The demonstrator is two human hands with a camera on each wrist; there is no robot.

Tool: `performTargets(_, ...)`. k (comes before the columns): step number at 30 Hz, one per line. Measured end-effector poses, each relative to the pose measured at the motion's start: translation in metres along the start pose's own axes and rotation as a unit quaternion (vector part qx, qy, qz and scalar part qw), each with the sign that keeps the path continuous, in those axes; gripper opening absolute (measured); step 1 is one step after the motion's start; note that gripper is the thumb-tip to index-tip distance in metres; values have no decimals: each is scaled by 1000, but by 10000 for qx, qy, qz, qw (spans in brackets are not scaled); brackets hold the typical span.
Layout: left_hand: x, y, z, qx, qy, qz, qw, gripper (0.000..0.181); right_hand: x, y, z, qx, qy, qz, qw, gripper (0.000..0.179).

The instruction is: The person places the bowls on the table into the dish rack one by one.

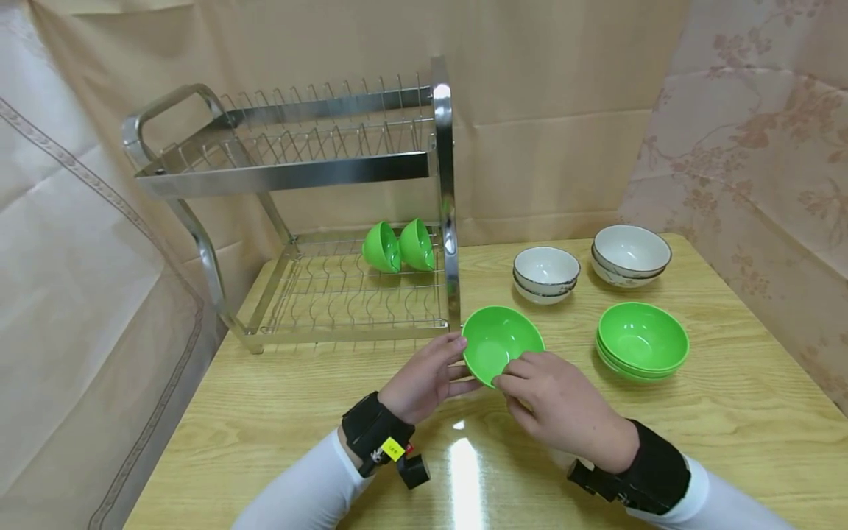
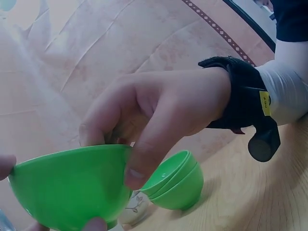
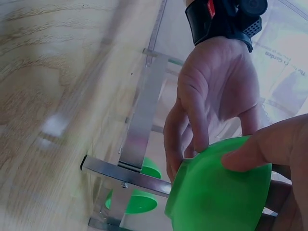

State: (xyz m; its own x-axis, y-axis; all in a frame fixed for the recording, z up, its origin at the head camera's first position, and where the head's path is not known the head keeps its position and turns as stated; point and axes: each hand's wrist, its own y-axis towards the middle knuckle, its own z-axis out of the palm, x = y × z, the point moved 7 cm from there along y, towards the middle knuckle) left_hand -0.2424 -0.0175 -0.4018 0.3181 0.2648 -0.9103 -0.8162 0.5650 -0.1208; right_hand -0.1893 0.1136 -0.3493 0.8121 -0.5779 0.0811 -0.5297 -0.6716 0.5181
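Note:
Both hands hold one green bowl (image 1: 497, 341) above the table, in front of the rack's right end; its inside faces up, tilted toward the head camera. At its left side is my left hand (image 1: 429, 377), thumb on the rim and fingers under the bowl. My right hand (image 1: 563, 403) grips the right rim. From the left wrist, the right hand (image 2: 168, 103) shows its thumb outside the bowl (image 2: 72, 187) and fingers at the rim. In the right wrist view, the left hand (image 3: 216, 91) touches the far side of the bowl (image 3: 216, 197).
A two-tier metal dish rack (image 1: 285, 177) stands at the back left, with two green bowls (image 1: 416, 245) on edge in its lower tier. To the right are stacked green bowls (image 1: 642, 338), small white bowls (image 1: 546, 269) and larger white bowls (image 1: 631, 252).

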Motion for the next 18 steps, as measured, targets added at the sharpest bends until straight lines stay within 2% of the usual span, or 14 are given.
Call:
performTargets(6, 0, -2, -5, -280, 15, -41, 9996, 51, 0, 0, 5, 106, -1, -90, 9999, 16)
performTargets(10, -2, -9, -10, -441, 5, -58, 9990, 49, 3, 1, 9, 204, 77, -224, 9995, 21)
performTargets(14, -10, -25, -20, -755, 286, 91, 9967, 50, 3, 2, 10, 185, 323, -264, 9990, 26)
performTargets(18, -26, -52, -41, -1353, 818, 340, 9868, 52, 0, 2, 13, 207, 518, -119, 9984, 27)
